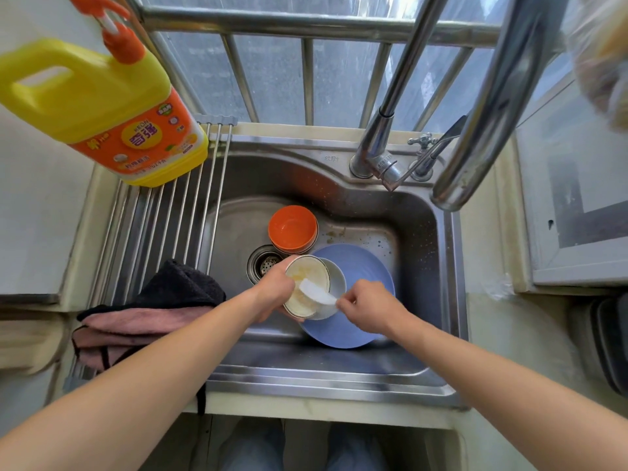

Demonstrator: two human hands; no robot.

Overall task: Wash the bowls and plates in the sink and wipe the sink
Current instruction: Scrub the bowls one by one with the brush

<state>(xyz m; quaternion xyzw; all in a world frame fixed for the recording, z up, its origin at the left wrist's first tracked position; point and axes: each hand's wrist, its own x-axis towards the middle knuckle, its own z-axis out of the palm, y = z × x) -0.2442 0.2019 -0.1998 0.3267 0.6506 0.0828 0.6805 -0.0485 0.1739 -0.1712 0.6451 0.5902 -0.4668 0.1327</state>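
Gripping a tilted bowl (pixel 307 287) over the sink (pixel 421 232), left hand (pixel 273 294); right hand (pixel 368 305) pinching a white sponge (pixel 316 292) inside it.

We reach both bare forearms forward and down; our left hand (pixel 277 290) curls its fingers in a grip, our right hand (pixel 368 307) pinches with curled fingertips.

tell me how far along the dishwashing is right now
Early. Nothing looks finished: the rack holds only a detergent bottle and a cloth. In hand: the left hand grips a soiled white bowl while the right hand scrubs inside it with a white sponge. Left: the orange bowl, the blue plate, and the speckled sink.
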